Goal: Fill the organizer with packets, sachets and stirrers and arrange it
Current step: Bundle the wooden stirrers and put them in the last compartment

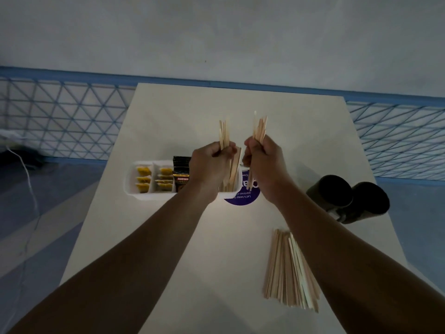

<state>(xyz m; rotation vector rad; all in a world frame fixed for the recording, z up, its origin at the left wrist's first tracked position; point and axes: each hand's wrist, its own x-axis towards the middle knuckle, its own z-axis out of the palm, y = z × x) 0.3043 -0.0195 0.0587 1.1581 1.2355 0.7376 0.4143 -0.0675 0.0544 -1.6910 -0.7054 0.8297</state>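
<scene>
A white organizer (pixel 131 182) sits mid-table with yellow sachets (pixel 143 178) in its two left compartments and dark coffee packets (pixel 181 173) in the third. My left hand (pixel 210 162) grips a bundle of wooden stirrers (pixel 224 136) upright over the right compartment, where more stirrers (pixel 232 175) stand. My right hand (pixel 263 160) grips a second bundle of stirrers (pixel 259 128) just to the right, above the organizer's right end. A loose pile of stirrers (pixel 289 271) lies on the table near my right forearm.
A purple round label (pixel 243 200) lies on the table under the organizer's right end. Two dark cylinders (pixel 349 198) lie at the table's right edge. The white table (pixel 216 112) stands against a wall, with blue mesh fencing (pixel 60 116) on both sides.
</scene>
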